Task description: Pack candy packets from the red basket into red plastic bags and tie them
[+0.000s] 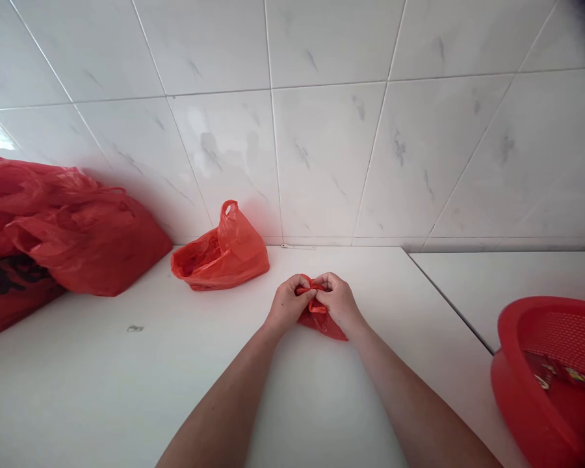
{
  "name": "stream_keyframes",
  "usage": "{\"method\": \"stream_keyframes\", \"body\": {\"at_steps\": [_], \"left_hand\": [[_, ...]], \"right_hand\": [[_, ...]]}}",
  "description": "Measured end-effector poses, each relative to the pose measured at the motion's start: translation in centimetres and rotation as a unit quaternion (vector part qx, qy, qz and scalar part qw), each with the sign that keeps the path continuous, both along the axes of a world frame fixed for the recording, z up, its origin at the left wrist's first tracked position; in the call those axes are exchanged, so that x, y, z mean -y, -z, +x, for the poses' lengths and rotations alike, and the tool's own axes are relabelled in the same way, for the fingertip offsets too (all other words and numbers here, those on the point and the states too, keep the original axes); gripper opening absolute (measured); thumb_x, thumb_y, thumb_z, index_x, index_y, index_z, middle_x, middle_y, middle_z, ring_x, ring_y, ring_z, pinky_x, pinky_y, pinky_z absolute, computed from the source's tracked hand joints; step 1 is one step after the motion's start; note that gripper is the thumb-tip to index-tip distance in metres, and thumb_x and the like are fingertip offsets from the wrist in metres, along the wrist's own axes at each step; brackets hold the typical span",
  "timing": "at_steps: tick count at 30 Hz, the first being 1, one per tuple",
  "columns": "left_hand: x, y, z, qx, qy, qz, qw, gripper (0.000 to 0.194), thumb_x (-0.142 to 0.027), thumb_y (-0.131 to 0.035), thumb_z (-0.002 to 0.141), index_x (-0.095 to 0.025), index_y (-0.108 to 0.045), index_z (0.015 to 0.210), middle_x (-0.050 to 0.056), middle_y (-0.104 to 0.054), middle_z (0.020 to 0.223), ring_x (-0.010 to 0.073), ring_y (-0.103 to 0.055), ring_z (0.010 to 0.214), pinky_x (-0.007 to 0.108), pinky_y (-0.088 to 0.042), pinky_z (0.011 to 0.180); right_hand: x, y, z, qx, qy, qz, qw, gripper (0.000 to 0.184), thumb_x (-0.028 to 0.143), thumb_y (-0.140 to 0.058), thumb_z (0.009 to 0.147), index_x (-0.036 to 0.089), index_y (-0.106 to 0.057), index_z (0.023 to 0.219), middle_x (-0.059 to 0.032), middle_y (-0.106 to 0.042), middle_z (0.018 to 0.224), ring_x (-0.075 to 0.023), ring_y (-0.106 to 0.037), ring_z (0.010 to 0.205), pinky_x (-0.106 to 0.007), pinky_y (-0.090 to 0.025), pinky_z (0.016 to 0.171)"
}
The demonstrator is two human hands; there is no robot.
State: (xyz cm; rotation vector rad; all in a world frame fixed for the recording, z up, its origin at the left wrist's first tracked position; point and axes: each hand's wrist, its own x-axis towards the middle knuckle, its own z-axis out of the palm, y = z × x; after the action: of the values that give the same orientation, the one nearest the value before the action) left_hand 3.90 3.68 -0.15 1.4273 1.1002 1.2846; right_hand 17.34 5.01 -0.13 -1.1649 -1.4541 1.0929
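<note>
Both of my hands meet over the white tabletop, pinching a small red plastic bag (324, 325) between them. My left hand (288, 302) is closed on the gathered top of the bag, thumb and fingers together. From the other side, my right hand (338, 300) grips the same bunched plastic, its fingertips touching those of the left. The lower part of the bag spreads below the hands and rests on or just above the table. Whatever is inside it cannot be made out.
An open red plastic bag (238, 257) stands by the tiled wall (322, 162). Large, full red bags (97, 240) lie at the left. A red perforated basket (511, 331) with small packets stands at the right. The white table (185, 383) has a seam at the right.
</note>
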Motion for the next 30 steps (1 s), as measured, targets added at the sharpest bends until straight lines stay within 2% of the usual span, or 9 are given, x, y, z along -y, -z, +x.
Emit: {"method": "stream_keyframes", "body": {"at_steps": [4,6,8,14,17,20,24,30], "left_hand": [[0.1,-0.1,0.4,-0.004,0.010,0.002,1.000,0.010,-0.023,-0.058,0.074,-0.018,-0.050,0.071,-0.003,-0.055,0.069,0.0089,-0.050,0.059,0.018,-0.040,0.053],[0.1,0.0,0.5,-0.009,0.007,0.008,1.000,0.007,-0.021,-0.057,0.075,-0.018,-0.051,0.072,-0.003,-0.055,0.070,0.0091,-0.050,0.061,0.018,-0.040,0.054],[0.2,0.1,0.5,-0.019,-0.003,0.012,1.000,0.007,-0.020,-0.057,0.075,-0.018,-0.051,0.071,-0.003,-0.053,0.069,0.0092,-0.049,0.062,0.018,-0.039,0.054],[0.0,0.3,-0.1,-0.061,-0.039,0.056,0.996,0.007,-0.017,-0.059,0.073,-0.018,-0.053,0.071,-0.001,-0.054,0.078,0.0107,-0.051,0.070,0.022,-0.042,0.063],[0.1,0.2,-0.3,-0.069,-0.025,0.078,0.994,0.008,-0.014,-0.060,0.072,-0.017,-0.054,0.069,-0.001,-0.053,0.080,0.0109,-0.052,0.072,0.023,-0.043,0.066],[0.0,0.2,-0.2,-0.072,-0.014,0.090,0.993,0.008,-0.011,-0.062,0.070,-0.017,-0.056,0.067,0.000,-0.052,0.083,0.0110,-0.052,0.074,0.023,-0.043,0.067],[-0.3,0.5,-0.5,-0.065,-0.014,0.092,0.994,0.010,-0.013,-0.065,0.069,-0.017,-0.058,0.063,0.001,-0.053,0.089,0.0121,-0.053,0.080,0.024,-0.043,0.071],[-0.9,0.8,-1.7,-0.031,-0.011,0.051,0.998,0.014,-0.018,-0.068,0.068,-0.016,-0.055,0.062,0.000,-0.052,0.086,0.0104,-0.051,0.074,0.023,-0.041,0.068]], "right_hand": [[0.5,-0.1,-0.2,0.020,0.044,0.025,0.999,0.007,0.021,-0.049,0.069,0.023,-0.055,0.072,0.0035,-0.055,0.064,-0.0139,-0.048,0.061,-0.026,-0.036,0.057],[0.7,-0.2,-0.2,0.017,0.045,0.025,0.999,0.006,0.022,-0.049,0.070,0.024,-0.055,0.070,0.0045,-0.052,0.059,-0.0133,-0.044,0.057,-0.026,-0.034,0.055],[0.8,-0.3,-0.2,0.001,0.029,0.015,0.999,0.009,0.022,-0.049,0.071,0.025,-0.057,0.073,0.0044,-0.054,0.061,-0.0134,-0.047,0.058,-0.026,-0.035,0.056],[0.1,-0.6,0.6,-0.101,-0.047,-0.057,0.992,0.012,0.027,-0.053,0.070,0.022,-0.062,0.076,0.0001,-0.064,0.078,-0.0158,-0.057,0.071,-0.028,-0.043,0.064],[-0.1,-0.3,0.9,-0.157,-0.047,-0.103,0.981,0.019,0.038,-0.059,0.070,0.019,-0.059,0.067,-0.0004,-0.061,0.068,-0.0150,-0.054,0.062,-0.028,-0.042,0.059],[-0.4,-0.1,1.2,-0.207,-0.042,-0.134,0.968,0.022,0.036,-0.069,0.062,0.020,-0.056,0.070,0.0012,-0.059,0.064,-0.0137,-0.052,0.059,-0.028,-0.043,0.058],[-1.0,0.1,1.9,-0.250,-0.005,-0.151,0.956,0.030,0.024,-0.069,0.056,0.022,-0.054,0.081,0.0047,-0.057,0.063,-0.0103,-0.048,0.054,-0.025,-0.040,0.054],[-2.0,0.9,3.2,-0.247,0.077,-0.146,0.955,0.030,0.019,-0.064,0.053,0.022,-0.052,0.080,0.0065,-0.053,0.059,-0.0087,-0.042,0.048,-0.023,-0.034,0.047]]}}
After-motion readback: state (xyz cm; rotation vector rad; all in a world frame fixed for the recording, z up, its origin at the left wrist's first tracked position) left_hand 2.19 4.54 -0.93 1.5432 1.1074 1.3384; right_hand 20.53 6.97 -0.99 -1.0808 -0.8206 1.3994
